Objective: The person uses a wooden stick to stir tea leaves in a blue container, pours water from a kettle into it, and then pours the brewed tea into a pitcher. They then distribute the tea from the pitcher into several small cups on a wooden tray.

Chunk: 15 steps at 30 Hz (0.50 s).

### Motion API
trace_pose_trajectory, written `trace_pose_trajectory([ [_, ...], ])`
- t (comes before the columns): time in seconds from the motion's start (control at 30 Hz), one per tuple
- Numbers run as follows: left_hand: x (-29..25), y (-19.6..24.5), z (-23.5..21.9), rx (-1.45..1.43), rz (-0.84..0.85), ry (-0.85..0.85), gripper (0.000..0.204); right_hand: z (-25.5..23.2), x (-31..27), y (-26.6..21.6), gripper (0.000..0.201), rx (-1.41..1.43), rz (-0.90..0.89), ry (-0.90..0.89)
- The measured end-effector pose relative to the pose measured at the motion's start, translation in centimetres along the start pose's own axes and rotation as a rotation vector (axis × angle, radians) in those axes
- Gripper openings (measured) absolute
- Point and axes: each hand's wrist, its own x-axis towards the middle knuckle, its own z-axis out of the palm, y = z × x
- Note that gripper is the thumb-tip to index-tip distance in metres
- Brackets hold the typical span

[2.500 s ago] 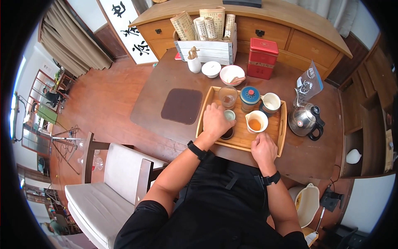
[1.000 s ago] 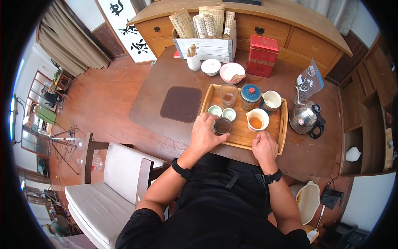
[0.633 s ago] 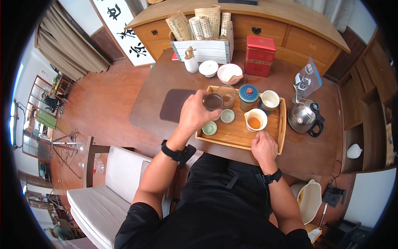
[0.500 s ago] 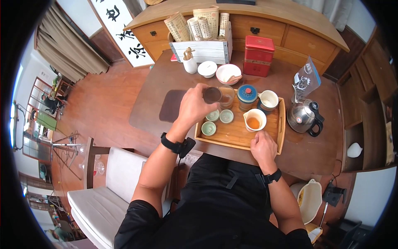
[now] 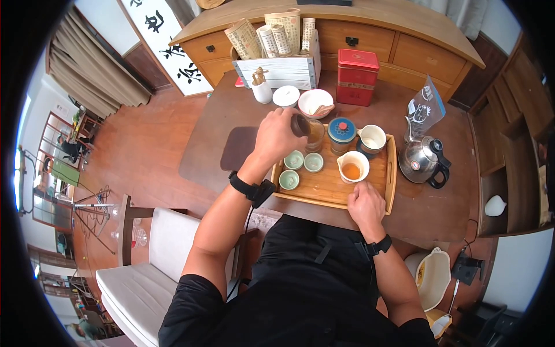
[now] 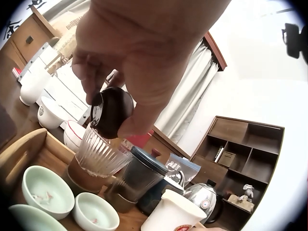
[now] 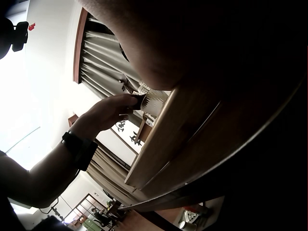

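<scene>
My left hand [image 5: 274, 137] pinches a small dark brown cup [image 6: 113, 113] between thumb and fingers. The cup is tipped on its side, its mouth over the rim of a ribbed clear glass [image 6: 98, 154] with some brownish liquid low in it. Three pale green cups [image 5: 293, 159] stand at the tray's left, small shapes showing inside. My right hand [image 5: 366, 202], fingers loosely curled, rests at the front rim of the wooden tray [image 5: 324, 191]. Just beyond it stands a white spouted pitcher [image 5: 352, 168] of amber tea. The right wrist view hides the right fingers.
A blue-lidded jar [image 5: 341, 136] and a second white pitcher [image 5: 373, 137] stand on the tray. To its right are a steel kettle [image 5: 419, 162] and a clear pouch [image 5: 426, 108]. Behind it are a white bowl [image 5: 315, 103], a lidded bowl [image 5: 285, 96] and a red tin [image 5: 357, 78].
My left hand has lifted the dark cup from the tray's front left, carried it back and tipped it over the glass. One green cup has come into view there. The right hand stays put.
</scene>
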Motion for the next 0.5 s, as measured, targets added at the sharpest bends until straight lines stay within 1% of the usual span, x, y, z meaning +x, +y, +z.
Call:
trace_pose_trajectory([
  [0.17,0.4,0.1,0.2,0.061,0.086,0.034,0.065,0.0,0.0,0.1,0.004,0.013,-0.033,0.036],
  [0.23,0.5,0.0,0.3,0.081,0.104,0.034,0.066,0.0,0.0,0.0,0.007,-0.002,0.000,-0.006],
  [0.3,0.6,0.0,0.4,0.135,0.174,0.055,0.065,0.0,0.0,0.1,0.007,0.001,0.001,-0.006],
  [0.33,0.6,0.1,0.4,0.135,0.174,0.055,0.065,0.0,0.0,0.1,0.007,0.003,0.002,-0.005],
  [0.4,0.7,0.4,0.4,0.180,0.232,0.037,0.063,0.2,0.0,0.2,0.006,0.004,-0.015,0.018],
  [0.43,0.7,0.6,0.3,0.181,0.232,0.037,0.063,0.3,0.0,0.3,0.004,0.006,-0.031,0.040],
  [0.5,0.8,1.0,0.2,0.241,0.263,-0.024,0.072,0.2,0.0,0.3,0.004,0.008,-0.029,0.035],
])
